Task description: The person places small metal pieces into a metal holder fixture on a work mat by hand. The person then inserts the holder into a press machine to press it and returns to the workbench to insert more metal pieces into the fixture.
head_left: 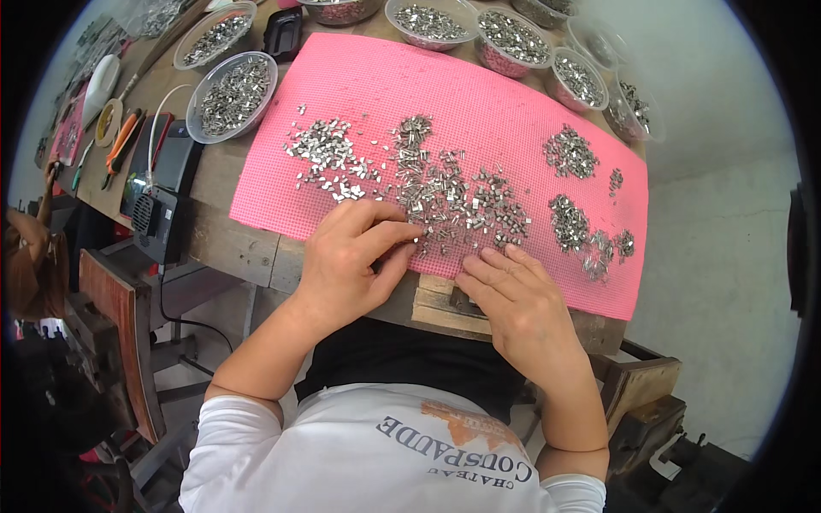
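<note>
A pink mat (479, 103) lies on a wooden bench, strewn with several small shiny metal pieces (445, 192) in loose heaps. My left hand (351, 261) rests on the mat's near edge, thumb and forefinger pinched together at a small metal piece (416, 240) at the pile's edge. My right hand (517, 303) lies flat at the mat's front edge, fingers spread and touching the pieces just beyond them. Smaller heaps (570, 154) sit to the right on the mat.
Clear plastic bowls of metal pieces (231, 96) ring the mat's left and far sides. A black device with a fan grille (162, 184), a tape roll (109, 122) and hand tools lie at the left. Another person (30, 256) sits far left.
</note>
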Motion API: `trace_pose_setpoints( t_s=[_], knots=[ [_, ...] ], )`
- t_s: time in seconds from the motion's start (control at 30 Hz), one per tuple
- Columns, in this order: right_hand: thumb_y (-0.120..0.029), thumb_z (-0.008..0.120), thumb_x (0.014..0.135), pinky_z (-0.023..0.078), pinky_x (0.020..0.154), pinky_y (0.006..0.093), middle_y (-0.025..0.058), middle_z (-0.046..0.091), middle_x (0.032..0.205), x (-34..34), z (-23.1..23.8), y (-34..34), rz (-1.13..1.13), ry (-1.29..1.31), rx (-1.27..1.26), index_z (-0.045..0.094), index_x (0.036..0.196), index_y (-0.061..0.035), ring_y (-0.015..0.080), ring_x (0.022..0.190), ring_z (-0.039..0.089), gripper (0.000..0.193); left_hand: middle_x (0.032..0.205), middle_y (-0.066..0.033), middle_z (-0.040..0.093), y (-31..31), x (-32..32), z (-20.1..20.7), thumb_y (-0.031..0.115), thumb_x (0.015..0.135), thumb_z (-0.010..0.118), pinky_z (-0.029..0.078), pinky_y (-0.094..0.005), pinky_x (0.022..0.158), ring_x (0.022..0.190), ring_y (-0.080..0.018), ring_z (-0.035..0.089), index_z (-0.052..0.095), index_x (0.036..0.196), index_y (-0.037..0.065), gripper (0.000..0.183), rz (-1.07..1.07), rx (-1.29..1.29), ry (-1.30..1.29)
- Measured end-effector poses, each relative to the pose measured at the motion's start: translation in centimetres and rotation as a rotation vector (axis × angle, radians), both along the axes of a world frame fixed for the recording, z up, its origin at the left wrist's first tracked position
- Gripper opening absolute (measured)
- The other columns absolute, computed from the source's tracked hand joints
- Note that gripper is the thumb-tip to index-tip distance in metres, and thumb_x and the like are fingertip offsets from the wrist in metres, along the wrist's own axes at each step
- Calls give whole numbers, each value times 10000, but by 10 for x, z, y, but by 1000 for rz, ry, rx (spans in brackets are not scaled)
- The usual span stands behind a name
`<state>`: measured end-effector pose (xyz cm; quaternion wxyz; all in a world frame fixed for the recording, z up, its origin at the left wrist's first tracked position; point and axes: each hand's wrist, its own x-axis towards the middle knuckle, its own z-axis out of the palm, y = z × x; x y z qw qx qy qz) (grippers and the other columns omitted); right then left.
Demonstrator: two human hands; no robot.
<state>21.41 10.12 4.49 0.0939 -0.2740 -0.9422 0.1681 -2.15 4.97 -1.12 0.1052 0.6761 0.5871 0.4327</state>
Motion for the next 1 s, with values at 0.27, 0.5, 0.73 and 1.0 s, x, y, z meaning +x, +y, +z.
trace_pose_setpoints(
  t_s=[0.27,0.5,0.73,1.0],
  knots=[
    [30,745,812,473,865,404,89,727,984,2,-1,5,-207,190,85,743,1045,-36,278,940,679,242,936,-27,693,1,7,8,64,741,847,498,-358,727,839,-237,646,782,931,105,204,-12,-25,164],
    [-44,789,815,435,791,394,53,675,869,-14,-8,2,-232,183,32,744,952,-63,261,824,612,145,928,-8,670,-3,13,14,101,746,833,459,-369,733,833,-227,627,783,945,120,206,11,-20,256],
    [-52,787,813,420,783,405,57,629,839,-33,-22,-1,-265,148,110,719,880,-62,262,837,595,96,931,-5,668,-8,12,16,102,736,813,454,-364,762,855,-215,632,773,962,112,230,-65,15,346],
    [19,695,874,414,824,419,107,619,947,14,-24,-1,-386,421,-53,625,1019,-45,314,913,587,173,888,-33,641,-8,11,13,87,805,785,446,-386,735,813,-250,608,703,952,107,169,-29,-43,376]
  ],
)
